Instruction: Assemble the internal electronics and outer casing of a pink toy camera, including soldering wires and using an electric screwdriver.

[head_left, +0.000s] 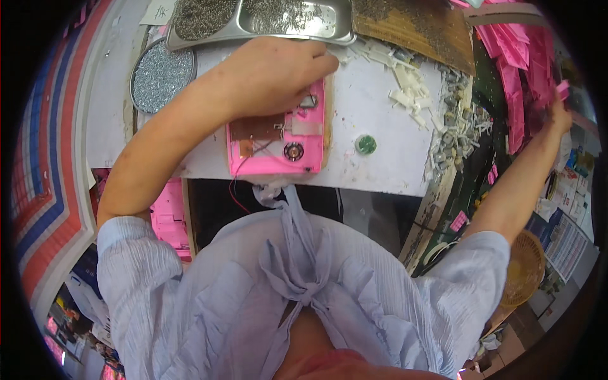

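Head view shows me both of my hands spread wide apart. My left hand (272, 76) sits in the upper middle of the frame, curled palm-down over the top edge of the pink plastic housing (277, 139), its fingers bent and pressing on the housing near a small metal part. I cannot tell whether anything is pinched under them. The housing lies open-side up on the white worktop (373, 114), just left of the frame's centre, with a brown board patch in its left half, a small round speaker-like disc near its lower edge and thin red wires trailing off toward my shirt. A small green round piece (365, 144) lies on the worktop to the right of the housing, apart from it.

My right hand (560, 109) is far out at the right edge of the frame, arm stretched, fingers closed around a small pink piece (563, 88) beside the stack of pink parts (516, 57) at the upper right.

Along the top sits a metal tray (266, 25) of small screws, with a round dish of screws (161, 76) at the upper left. White plastic bits (405, 82) are scattered right of my left hand.
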`<state>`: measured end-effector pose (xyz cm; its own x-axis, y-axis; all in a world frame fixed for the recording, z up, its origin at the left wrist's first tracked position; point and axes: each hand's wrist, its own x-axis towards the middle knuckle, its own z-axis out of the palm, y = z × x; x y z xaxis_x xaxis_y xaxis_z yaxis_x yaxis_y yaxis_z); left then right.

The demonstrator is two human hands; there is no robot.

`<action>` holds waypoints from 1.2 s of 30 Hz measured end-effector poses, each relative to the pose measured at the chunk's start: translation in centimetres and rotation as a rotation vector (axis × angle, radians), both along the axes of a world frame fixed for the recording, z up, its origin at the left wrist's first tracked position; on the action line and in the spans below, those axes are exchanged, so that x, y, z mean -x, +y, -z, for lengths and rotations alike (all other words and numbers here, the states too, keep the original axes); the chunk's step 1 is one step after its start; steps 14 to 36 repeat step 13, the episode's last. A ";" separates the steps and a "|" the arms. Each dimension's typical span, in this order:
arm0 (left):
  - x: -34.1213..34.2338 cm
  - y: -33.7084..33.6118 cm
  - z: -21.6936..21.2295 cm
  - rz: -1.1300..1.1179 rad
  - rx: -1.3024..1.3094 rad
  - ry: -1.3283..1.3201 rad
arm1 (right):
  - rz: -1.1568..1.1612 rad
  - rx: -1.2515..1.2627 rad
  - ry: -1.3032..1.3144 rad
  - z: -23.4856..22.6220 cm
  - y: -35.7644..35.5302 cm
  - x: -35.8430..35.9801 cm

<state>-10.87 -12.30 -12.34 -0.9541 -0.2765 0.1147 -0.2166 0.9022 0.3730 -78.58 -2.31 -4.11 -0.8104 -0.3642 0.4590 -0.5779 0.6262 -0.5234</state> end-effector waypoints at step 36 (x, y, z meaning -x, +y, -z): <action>-1.5 4.2 -0.7 -0.032 0.076 0.667 | -0.976 0.644 -1.027 0.7 7.9 -52.9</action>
